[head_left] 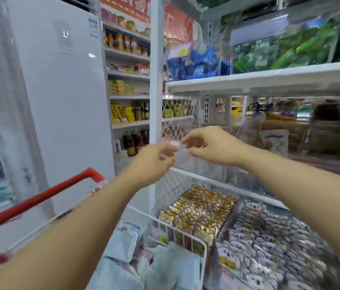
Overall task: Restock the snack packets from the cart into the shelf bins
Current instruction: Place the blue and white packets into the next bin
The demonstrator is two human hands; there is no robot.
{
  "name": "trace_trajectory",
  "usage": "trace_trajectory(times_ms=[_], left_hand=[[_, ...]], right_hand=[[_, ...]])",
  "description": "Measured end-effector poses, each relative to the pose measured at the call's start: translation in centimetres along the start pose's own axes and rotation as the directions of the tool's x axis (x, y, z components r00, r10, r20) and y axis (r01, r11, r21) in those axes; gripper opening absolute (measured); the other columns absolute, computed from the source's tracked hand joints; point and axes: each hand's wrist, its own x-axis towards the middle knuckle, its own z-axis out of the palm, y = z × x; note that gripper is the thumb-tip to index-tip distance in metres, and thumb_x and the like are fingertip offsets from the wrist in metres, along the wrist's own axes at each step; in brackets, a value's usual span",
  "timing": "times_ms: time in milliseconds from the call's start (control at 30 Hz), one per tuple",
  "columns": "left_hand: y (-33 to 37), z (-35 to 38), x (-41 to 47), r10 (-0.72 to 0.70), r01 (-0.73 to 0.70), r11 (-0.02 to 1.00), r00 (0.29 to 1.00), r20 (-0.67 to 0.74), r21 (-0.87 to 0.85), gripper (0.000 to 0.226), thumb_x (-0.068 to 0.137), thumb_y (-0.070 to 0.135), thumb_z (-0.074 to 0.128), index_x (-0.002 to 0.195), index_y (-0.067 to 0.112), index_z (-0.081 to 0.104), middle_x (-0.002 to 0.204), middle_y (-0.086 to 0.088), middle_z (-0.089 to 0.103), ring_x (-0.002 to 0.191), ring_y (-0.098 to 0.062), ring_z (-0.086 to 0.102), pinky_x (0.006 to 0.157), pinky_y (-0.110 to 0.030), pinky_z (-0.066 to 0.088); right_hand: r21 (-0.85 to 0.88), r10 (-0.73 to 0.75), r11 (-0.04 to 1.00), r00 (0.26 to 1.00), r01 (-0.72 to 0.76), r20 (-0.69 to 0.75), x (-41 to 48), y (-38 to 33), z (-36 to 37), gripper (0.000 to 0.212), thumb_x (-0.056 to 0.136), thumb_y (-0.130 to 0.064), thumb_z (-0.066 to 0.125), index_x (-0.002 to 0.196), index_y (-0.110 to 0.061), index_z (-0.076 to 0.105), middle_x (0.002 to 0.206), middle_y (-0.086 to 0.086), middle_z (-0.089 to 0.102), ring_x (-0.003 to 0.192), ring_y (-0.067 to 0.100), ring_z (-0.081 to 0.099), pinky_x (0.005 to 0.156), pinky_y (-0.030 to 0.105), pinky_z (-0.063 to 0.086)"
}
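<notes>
A small pink-and-white packet (175,143), glossy but pretty blurred, is pinched from both sides: left hand (154,162) curled at its 7 o'clock, right hand (211,147) at 3. Crinkly gold packets (202,208) are piled in the mesh bin (167,185) at 6; pale packets (123,248) are left in the cart (39,199).

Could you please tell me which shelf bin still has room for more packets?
The clear bin behind the small packet, between the mesh side panel and the brown packets, looks largely bare. Below it, the gold packets and grey packets fill their bins.
</notes>
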Motion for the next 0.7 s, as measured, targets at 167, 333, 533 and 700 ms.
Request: trace_trajectory(times_ms=[167, 333, 533, 700], left_hand=[[-4.1, 1.1, -9.2, -0.172, 0.172, 0.985, 0.981, 0.093, 0.010, 0.031, 0.100, 0.021, 0.059, 0.131, 0.021, 0.064, 0.121, 0.005, 0.067, 0.108, -0.013, 0.065, 0.085, -0.020, 0.046], [-9.1, 3.3, -14.2, -0.283, 0.258, 0.956, 0.940, 0.193, 0.142, 0.031, 0.099, 0.026, 0.059, 0.130, 0.024, 0.065, 0.121, 0.006, 0.068, 0.101, -0.012, 0.066, 0.090, -0.027, 0.050], [-12.5, 6.3, -15.8, -0.366, 0.185, 0.897, 0.821, 0.439, 0.402, 0.037, 0.094, 0.029, 0.059, 0.131, 0.031, 0.061, 0.133, 0.007, 0.058, 0.119, -0.021, 0.059, 0.102, -0.037, 0.046], [-13.8, 7.5, -15.4, -0.345, 0.079, 0.865, 0.811, 0.473, 0.495, 0.056, 0.088, 0.037, 0.065, 0.142, 0.035, 0.051, 0.146, 0.003, 0.044, 0.130, -0.023, 0.047, 0.112, -0.046, 0.036]], right_hand=[[0.179, 0.040, 0.981, 0.980, -0.075, 0.194, -5.6, -2.4, 7.7, 0.030, 0.091, -0.024, 0.070, 0.121, -0.018, 0.068, 0.103, -0.004, 0.071, 0.091, 0.009, 0.066, 0.087, 0.028, 0.054], [0.180, 0.054, 0.974, 0.919, -0.134, 0.390, -10.3, -2.4, 15.2, 0.031, 0.089, -0.025, 0.073, 0.118, -0.015, 0.070, 0.105, 0.002, 0.073, 0.093, 0.013, 0.067, 0.081, 0.021, 0.048], [0.152, 0.071, 0.964, 0.763, -0.217, 0.642, -12.5, -1.3, 20.7, 0.056, 0.088, -0.032, 0.073, 0.139, -0.021, 0.053, 0.129, -0.002, 0.058, 0.110, 0.008, 0.056, 0.095, 0.028, 0.047], [0.108, -0.101, 0.994, 0.662, 0.031, 0.743, -12.7, -2.4, 22.8, 0.060, 0.072, -0.014, 0.055, 0.131, -0.026, 0.053, 0.133, 0.002, 0.047, 0.123, 0.024, 0.045, 0.095, 0.048, 0.048]])
